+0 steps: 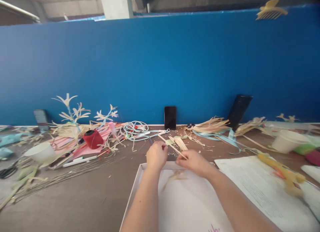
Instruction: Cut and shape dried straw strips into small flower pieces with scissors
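From my remote seat, I saw the right hand (pixel 191 162) pinching the near end of a pale strip (pixel 172 146) over the far edge of a white tray (pixel 185 205), the strip slanting away to the far left, towards the coiled cord (pixel 136 130). The left hand (pixel 156 155) was curled inward just beside it; I couldn't tell whether those fingers gripped it. My worry was that a hard pinch might crease or split something so thin, or that its far end, reaching over the husk scraps (pixel 182 143), might snag there if swung sideways. A rightward sweep of the forearm could have dragged the paper sheet (pixel 260 188) and the yellow glue gun (pixel 282 173) lying on it (its nozzle, if hot, would be the nastier problem). Much escaped me: the left fingertips were turned away, and a dark, slim thing (pixel 150 141) poked out beyond that hand, held or merely lying there. Brownish marks (pixel 176 177) in the tray were too smeared to read as fibres or stains, and the pink writing (pixel 213 228) was cut off at the near edge.
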The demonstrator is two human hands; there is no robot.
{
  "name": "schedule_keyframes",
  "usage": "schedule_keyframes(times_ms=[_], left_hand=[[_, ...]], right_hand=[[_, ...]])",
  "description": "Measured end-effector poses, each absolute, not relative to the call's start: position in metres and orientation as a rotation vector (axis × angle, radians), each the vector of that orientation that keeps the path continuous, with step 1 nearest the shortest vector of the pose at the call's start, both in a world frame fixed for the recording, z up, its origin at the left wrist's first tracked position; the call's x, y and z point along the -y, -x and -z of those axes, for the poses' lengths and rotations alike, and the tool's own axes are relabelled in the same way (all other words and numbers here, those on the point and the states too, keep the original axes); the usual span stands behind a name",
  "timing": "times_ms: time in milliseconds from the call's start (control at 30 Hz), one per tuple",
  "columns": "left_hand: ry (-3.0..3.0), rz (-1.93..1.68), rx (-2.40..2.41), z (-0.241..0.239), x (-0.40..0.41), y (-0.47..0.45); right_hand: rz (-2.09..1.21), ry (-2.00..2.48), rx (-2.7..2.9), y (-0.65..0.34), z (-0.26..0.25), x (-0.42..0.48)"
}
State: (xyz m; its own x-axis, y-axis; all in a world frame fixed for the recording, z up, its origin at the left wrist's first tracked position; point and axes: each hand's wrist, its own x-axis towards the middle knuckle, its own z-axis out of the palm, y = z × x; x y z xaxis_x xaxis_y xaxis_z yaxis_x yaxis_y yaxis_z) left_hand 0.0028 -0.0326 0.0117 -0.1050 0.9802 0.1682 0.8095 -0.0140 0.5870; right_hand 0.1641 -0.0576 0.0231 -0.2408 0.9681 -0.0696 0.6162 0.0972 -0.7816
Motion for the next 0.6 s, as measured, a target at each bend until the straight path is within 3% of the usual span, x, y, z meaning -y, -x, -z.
schedule_keyframes(times_ms=[167,367,600], left_hand=[[-1.792,-0.814,-2.138,-0.009,0.029,-0.002],[-1.731,-0.851,-2.264,-0.009,0.029,0.000],[-1.742,-0.809,-2.239,-0.005,0.028,0.001]], right_hand=[[-0.993,1.615,2.162,-0.176,-0.018,0.068],[-0.614,1.747,2.271,-0.167,-0.016,0.073],[-0.490,1.745,2.391,-0.164,-0.015,0.075]])
